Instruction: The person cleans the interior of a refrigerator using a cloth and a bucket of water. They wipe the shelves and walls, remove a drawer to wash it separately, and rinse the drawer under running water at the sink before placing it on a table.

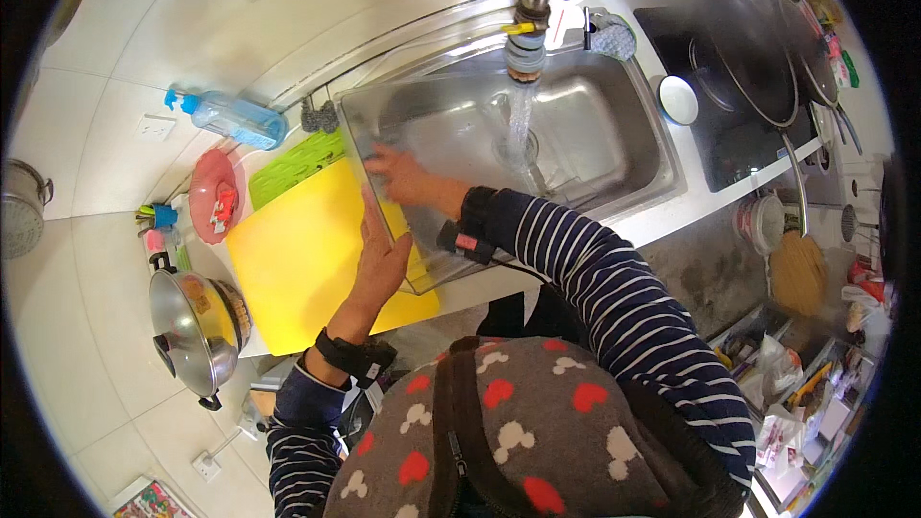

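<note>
A clear plastic bin point(450, 270) lies tilted over the left part of the steel sink point(640, 194). My left hand point(381, 259) grips the bin's outer wall from the left, its thumb at the rim. Inside the bin, my right hand point(406, 176) rests with spread fingers against the bottom or far wall; whether it holds anything I cannot tell. Water runs from the faucet point(525, 50) into the sink, right of my right hand. Beneath the bin's left side is a yellow cutting board point(302, 252), with a green mat point(295, 165) behind it.
A blue soap pump bottle point(241, 120), a pink dish point(214, 194) and a lidded pot point(194, 331) stand at the left. Right of the sink are a white bowl point(678, 100), a grey cloth point(610, 37) and a cooktop point(741, 151) with a large dark pan point(752, 57), its handle projecting past the counter edge.
</note>
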Demonstrator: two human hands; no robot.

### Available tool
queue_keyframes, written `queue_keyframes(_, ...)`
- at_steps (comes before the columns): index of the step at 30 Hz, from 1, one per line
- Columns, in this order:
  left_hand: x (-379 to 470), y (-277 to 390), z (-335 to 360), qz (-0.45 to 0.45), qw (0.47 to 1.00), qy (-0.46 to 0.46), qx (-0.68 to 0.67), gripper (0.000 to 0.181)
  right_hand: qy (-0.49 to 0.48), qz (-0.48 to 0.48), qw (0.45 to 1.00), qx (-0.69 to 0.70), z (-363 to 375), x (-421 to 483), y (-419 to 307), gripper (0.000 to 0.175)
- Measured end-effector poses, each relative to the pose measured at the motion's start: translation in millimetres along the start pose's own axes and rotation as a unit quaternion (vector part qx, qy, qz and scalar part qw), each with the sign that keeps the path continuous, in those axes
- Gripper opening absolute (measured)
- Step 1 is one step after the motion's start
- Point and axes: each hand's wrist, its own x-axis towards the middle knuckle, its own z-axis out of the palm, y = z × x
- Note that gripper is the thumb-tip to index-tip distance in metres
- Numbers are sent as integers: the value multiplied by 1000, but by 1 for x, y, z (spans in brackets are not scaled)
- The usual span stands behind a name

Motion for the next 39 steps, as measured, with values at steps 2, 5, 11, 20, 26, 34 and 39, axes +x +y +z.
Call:
queue_keyframes(2, -1, -2, 1, 0, 1000, -6, -12, 98, -41, -94, 994, -43, -1, -19, -18, 56)
queue_keyframes(5, -1, -5, 2, 21, 1000, 0, -1, 95, -95, -165, 981, 44, -35, -60, 12, 62)
queue_keyframes(11, 1, -16, 7, 43, 999, 21, 6, 94, -99, 26, 990, -95, -85, -106, 109, 67)
queue_keyframes(20, 2, -15, 4, 43, 999, 10, 9, 93, -251, 251, 902, -245, -89, -88, 176, 47)
queue_keyframes(26, 4, -12, 9, 43, 998, 40, 26, 84, -217, 46, 974, -37, -55, -104, 100, 46)
queue_keyframes(34, 5, -6, 5, 14, 999, 27, 17, 72, -344, -158, 915, 138, -53, -83, -2, 53)
queue_keyframes(39, 4, -5, 5, 3, 1000, 19, 25, 73, -275, -135, 952, -21, -86, -107, 81, 35)
